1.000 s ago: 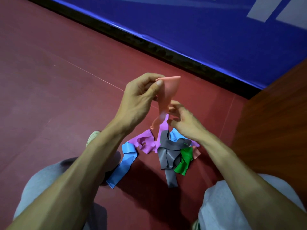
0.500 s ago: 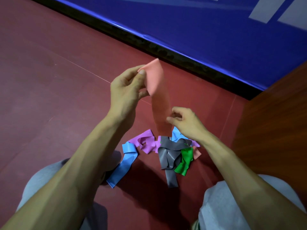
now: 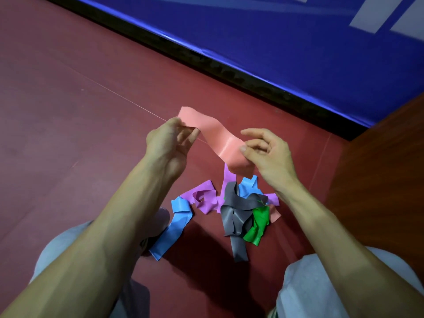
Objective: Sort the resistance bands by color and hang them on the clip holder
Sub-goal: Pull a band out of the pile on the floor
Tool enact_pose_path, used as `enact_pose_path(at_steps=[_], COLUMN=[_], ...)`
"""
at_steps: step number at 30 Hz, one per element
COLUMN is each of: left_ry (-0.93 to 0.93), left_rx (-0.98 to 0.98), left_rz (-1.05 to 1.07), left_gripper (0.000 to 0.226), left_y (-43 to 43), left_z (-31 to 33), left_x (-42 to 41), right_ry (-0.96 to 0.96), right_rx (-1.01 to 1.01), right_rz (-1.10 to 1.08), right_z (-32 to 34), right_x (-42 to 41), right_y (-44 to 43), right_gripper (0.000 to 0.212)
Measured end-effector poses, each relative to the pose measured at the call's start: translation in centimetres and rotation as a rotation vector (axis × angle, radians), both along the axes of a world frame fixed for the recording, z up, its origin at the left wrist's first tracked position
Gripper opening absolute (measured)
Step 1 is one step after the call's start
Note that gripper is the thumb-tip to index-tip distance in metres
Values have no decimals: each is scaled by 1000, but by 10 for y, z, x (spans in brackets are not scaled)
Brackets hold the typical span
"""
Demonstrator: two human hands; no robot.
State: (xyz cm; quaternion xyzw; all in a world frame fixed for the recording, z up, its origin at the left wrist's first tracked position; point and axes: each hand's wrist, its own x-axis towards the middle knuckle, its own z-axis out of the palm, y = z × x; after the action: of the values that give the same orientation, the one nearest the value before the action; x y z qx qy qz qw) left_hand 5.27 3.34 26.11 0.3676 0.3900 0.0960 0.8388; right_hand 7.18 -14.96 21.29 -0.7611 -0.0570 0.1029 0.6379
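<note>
The dark red floor [image 3: 68,111] fills most of the scene, edged by blue padding [image 3: 298,31] and a wooden panel [image 3: 378,180] on the right. Between the person's knees lies a tangle of bands: blue [image 3: 174,230], purple [image 3: 204,198], gray [image 3: 236,216], green [image 3: 258,226]. Above the heap a pink band [image 3: 215,131] is held in the air (slack, with a wave in it). The left hand [image 3: 165,143] pinches its far end, and the right hand [image 3: 268,152] pinches the near end between thumb and fingers.

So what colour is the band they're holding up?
Salmon pink. The band shows best in the head view, the only one.
</note>
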Motion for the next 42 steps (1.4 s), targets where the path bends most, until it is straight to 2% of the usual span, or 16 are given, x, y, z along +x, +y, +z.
enact_pose_path(at_steps=[3, 4, 7, 8, 11, 13, 15, 18, 20, 23, 28, 32, 37, 39, 42], left_ry=[57, 103, 281, 332, 347, 347, 340, 150, 26, -44, -12, -10, -43, -58, -114], left_rx=[173, 248, 494, 600, 951, 1100, 1131, 1201, 1162, 1096, 1289, 1465, 1610, 1625, 1645], left_rz=[-229, -316, -594, -651, -776, -875, -925, -932, -930, -911, -845, -877, -896, -875, -860], left_gripper=[6, 9, 58, 66, 49, 42, 39, 27, 21, 16, 12, 13, 16, 14, 7], left_y=[-10, -12, -16, -18, -26, -29, -28, -28, -31, -33, -30, -29, -26, -20, -11], left_z=[-2, -5, -14, -16, -16, -17, -18, -15, -11, -12, -21, -21, -17, -16, -15], left_x=[-1, -1, -3, -4, -10, -13, -14, -13, -14, -17, -15, -17, -19, -17, -13], right_ry=[-75, -98, -141, -149, -149, -132, -108, -94, -91, -95, -90, -124, -217, -237, -181], right_rx=[-52, -68, -101, -120, -157, -139, -109, -75, -54, -23, -17, -66, -211, -294, -386], right_rz=[-22, -26, -16, -5, 16, 12, -5, -31, -32, -22, 48, 112, 116, 125, 217], right_z=[3, 4, 4, 4, 3, 4, 5, 5, 5, 7, 8, 8, 1, -2, -7], right_x=[0, 0, 1, 1, 0, 0, 2, 4, 5, 4, 2, 0, 0, 1, 3], right_y=[0, -1, -4, -5, -5, -5, -5, -7, -8, -9, -7, -5, -6, -9, -12], right_gripper=[35, 36, 39, 38, 35, 34, 35, 35, 32, 31, 33, 27, 17, 22, 47])
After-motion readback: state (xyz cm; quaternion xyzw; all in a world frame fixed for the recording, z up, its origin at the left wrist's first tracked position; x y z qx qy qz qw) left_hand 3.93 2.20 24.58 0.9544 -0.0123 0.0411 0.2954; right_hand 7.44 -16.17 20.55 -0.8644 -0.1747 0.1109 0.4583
